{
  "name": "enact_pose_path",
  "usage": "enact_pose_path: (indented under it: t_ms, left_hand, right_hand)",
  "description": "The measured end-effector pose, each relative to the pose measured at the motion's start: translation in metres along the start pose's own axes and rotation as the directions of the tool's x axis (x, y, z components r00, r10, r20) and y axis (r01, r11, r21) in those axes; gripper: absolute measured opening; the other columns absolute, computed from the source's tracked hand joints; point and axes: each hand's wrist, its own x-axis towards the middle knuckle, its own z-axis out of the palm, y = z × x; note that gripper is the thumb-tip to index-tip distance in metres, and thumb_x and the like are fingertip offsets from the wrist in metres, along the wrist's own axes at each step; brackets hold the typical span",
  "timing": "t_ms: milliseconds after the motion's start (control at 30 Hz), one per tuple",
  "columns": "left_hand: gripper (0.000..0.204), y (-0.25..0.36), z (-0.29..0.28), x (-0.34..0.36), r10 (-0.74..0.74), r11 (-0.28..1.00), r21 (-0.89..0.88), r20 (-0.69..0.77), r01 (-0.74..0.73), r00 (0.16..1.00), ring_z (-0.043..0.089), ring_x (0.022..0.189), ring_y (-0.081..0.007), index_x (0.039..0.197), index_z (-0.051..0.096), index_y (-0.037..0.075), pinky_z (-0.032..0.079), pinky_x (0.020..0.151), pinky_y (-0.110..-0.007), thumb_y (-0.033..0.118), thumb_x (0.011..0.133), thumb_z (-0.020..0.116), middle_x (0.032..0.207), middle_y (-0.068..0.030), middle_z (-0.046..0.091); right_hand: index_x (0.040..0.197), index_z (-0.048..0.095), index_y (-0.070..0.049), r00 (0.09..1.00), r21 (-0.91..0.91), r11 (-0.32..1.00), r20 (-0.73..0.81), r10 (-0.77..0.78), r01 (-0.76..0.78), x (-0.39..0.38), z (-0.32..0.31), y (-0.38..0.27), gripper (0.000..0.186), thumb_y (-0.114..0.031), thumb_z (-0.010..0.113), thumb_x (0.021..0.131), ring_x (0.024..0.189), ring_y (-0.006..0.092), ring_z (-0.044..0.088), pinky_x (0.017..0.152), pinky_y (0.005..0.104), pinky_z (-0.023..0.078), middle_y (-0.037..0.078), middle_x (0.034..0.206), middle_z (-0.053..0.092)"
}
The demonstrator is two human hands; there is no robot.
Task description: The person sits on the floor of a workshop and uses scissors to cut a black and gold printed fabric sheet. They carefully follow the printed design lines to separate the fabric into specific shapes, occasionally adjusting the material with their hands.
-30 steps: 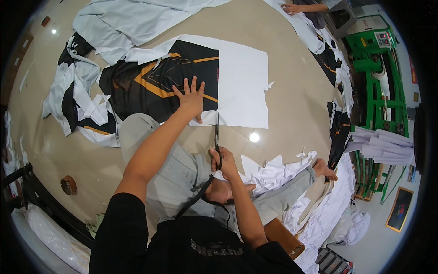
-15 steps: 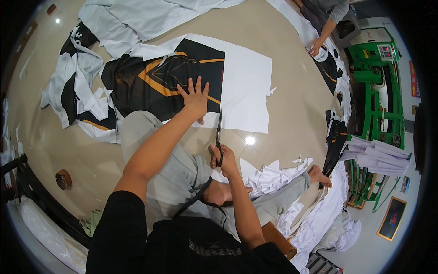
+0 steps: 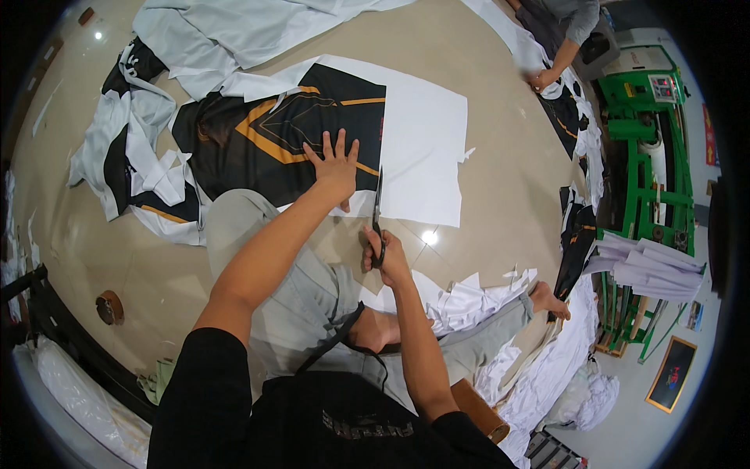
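A black fabric panel with orange lines (image 3: pixel 269 152) lies flat on the tiled floor, bordered by white fabric (image 3: pixel 426 152) on its right. My left hand (image 3: pixel 334 166) presses on the black part with its fingers spread. In my right hand (image 3: pixel 387 256) is a pair of black-handled scissors (image 3: pixel 377 211), gripped by the handles. The blades point away from me and lie along the line where black meets white. Their tips reach well in from the near edge of the cloth.
Printed fabric pieces (image 3: pixel 129 148) lie crumpled at the left, and a large pale cloth (image 3: pixel 250 35) spreads at the far side. White scraps (image 3: pixel 476 305) sit by my foot. A co-worker's hand (image 3: pixel 541 80) handles fabric at the far right, near a green machine (image 3: pixel 644 148).
My right hand has moved forward with the scissors, their tips now farther along the black-white line. My left hand stays in place. The co-worker's hand has shifted slightly.
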Motion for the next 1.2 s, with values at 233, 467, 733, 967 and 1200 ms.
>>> enact_pose_path:
  t_ms: [233, 467, 733, 967, 1200]
  left_hand:
    - [0.163, 0.002, -0.002, 0.000, -0.010, 1.000, 0.007, 0.010, 0.010, 1.000, -0.004, 0.158, -0.0528, 0.170, 0.003, 0.014, 0.010, 0.113, -0.086, 0.039, 0.045, 0.106, 0.175, -0.0219, -0.008]
    - [0.163, -0.001, -0.004, 0.000, -0.008, 1.000, 0.014, 0.025, 0.007, 1.000, -0.005, 0.158, -0.0533, 0.170, 0.002, 0.014, 0.011, 0.113, -0.085, 0.041, 0.046, 0.105, 0.175, -0.0225, -0.009]
    - [0.160, 0.004, -0.010, -0.002, -0.014, 1.000, 0.017, 0.053, 0.013, 0.998, -0.006, 0.159, -0.0517, 0.170, 0.000, 0.017, 0.010, 0.112, -0.086, 0.039, 0.051, 0.104, 0.175, -0.0201, -0.011]
    - [0.162, 0.003, -0.008, -0.002, -0.004, 1.000, 0.025, 0.046, 0.003, 0.999, -0.005, 0.158, -0.0537, 0.170, 0.001, 0.013, 0.011, 0.113, -0.085, 0.041, 0.047, 0.105, 0.174, -0.0233, -0.010]
    - [0.160, 0.000, -0.007, -0.002, -0.013, 1.000, -0.004, 0.049, 0.013, 0.999, -0.005, 0.158, -0.0525, 0.170, 0.001, 0.016, 0.010, 0.112, -0.086, 0.037, 0.050, 0.105, 0.175, -0.0209, -0.012]
  right_hand:
    - [0.090, 0.053, -0.008, 1.000, -0.054, 0.998, -0.022, 0.016, -0.017, 0.011, -0.001, -0.009, 0.045, -0.046, 0.078, 0.095, 0.050, 0.0126, 0.054, 0.045, 0.0290, 0.045, 0.000, 0.065, 0.054]
    - [0.090, 0.054, -0.009, 0.999, 0.039, 0.999, -0.015, 0.037, -0.036, 0.021, 0.006, -0.037, 0.046, -0.048, 0.077, 0.095, 0.051, 0.0130, 0.054, 0.047, 0.0299, 0.045, 0.000, 0.064, 0.053]
    - [0.091, 0.053, -0.002, 1.000, -0.032, 0.999, -0.004, -0.012, 0.011, 0.033, 0.000, -0.029, 0.056, -0.051, 0.081, 0.090, 0.045, 0.0140, 0.054, 0.041, 0.0302, 0.044, 0.004, 0.064, 0.054]
    - [0.088, 0.053, -0.007, 0.998, 0.018, 0.999, -0.047, 0.040, -0.039, 0.043, 0.008, -0.057, 0.050, -0.048, 0.080, 0.092, 0.049, 0.0132, 0.054, 0.044, 0.0289, 0.045, 0.001, 0.065, 0.053]
    - [0.087, 0.053, -0.007, 0.999, 0.012, 1.000, -0.038, 0.019, -0.019, 0.051, 0.012, -0.062, 0.050, -0.048, 0.082, 0.091, 0.049, 0.0130, 0.054, 0.044, 0.0288, 0.044, 0.002, 0.064, 0.053]
